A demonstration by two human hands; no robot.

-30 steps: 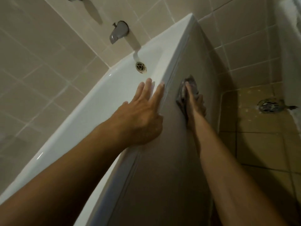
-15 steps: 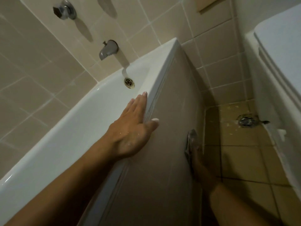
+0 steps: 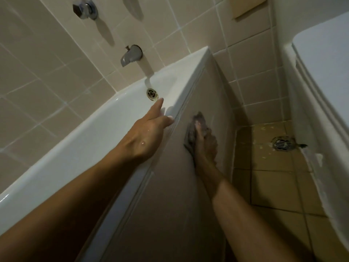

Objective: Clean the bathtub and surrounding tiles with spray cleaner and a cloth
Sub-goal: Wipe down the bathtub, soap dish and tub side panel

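Cloth (image 3: 195, 129) is pressed flat against the bathtub (image 3: 79, 140) outer panel under the right hand (image 3: 204, 142); unwiped panel runs lengthwise below. Left hand (image 3: 149, 133), fingers extended, is rested on the rim.

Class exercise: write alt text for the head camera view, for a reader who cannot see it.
A person's right hand presses a grey cloth against the outer side panel of a white bathtub, while the left hand rests open on the tub's rim. Beyond are a spout, beige wall tiles and a floor drain.
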